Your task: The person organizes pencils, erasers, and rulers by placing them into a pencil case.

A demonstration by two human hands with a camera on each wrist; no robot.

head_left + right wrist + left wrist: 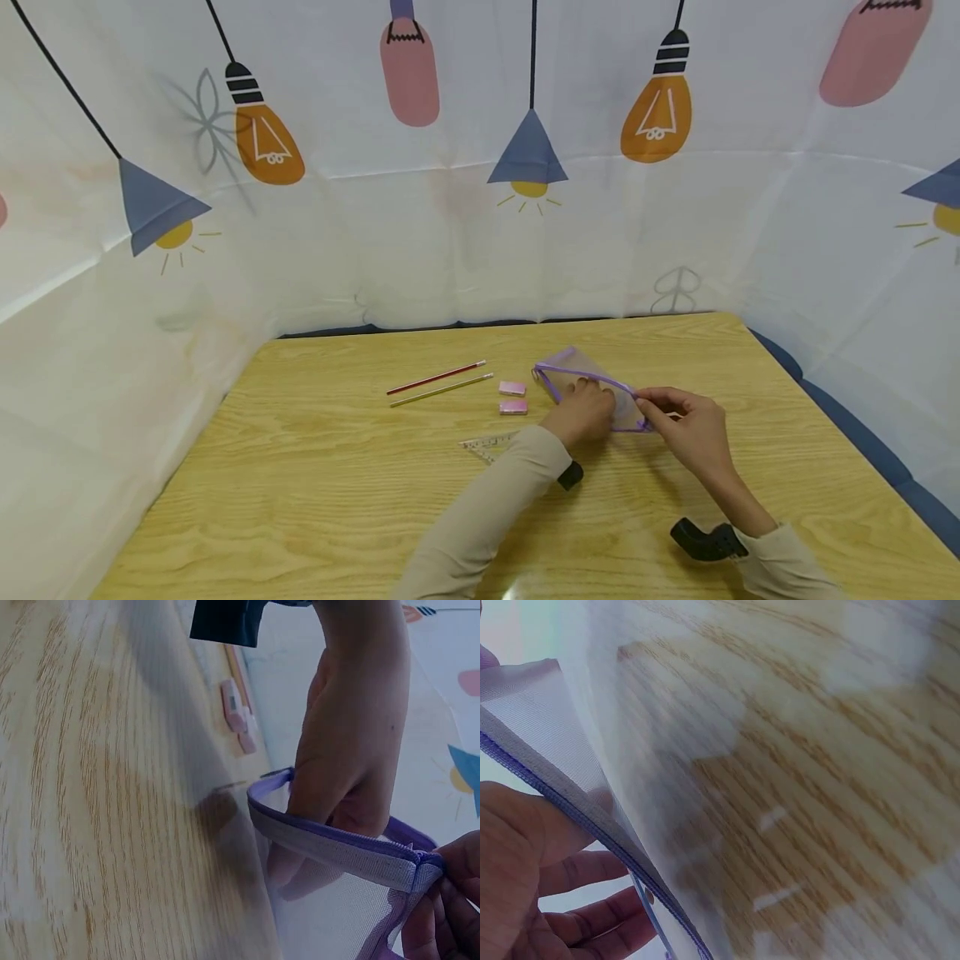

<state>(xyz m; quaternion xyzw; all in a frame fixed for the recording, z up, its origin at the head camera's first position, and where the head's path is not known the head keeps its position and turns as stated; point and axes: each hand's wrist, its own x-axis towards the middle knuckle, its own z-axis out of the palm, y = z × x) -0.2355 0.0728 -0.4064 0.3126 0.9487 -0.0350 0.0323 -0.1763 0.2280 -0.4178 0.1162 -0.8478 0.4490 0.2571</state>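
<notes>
A see-through mesh pouch (pixel 592 364) with a purple zipper edge lies at the back right of the table, its mouth spread. Into that mouth reaches my left hand (pixel 587 411); the right wrist view shows its fingertips (pixel 289 874) behind the mesh. The left wrist view shows its thumb and fingers apart, fingertips beside a clear edge with a small hole (pixel 649 895). With thumb and fingers, my right hand (pixel 692 429) pinches the pouch's zipper corner. A clear set square (pixel 480 446) lies partly hidden under the left forearm.
Left of the pouch lie two pink erasers (pixel 513 407). Farther left are a red pencil (pixel 435 378) and a yellowish pencil (pixel 441 390), roughly parallel. A printed white curtain (pixel 420 242) surrounds the wooden table (pixel 300 467). Black wrist mounts (pixel 705 540) stick out by both sleeves.
</notes>
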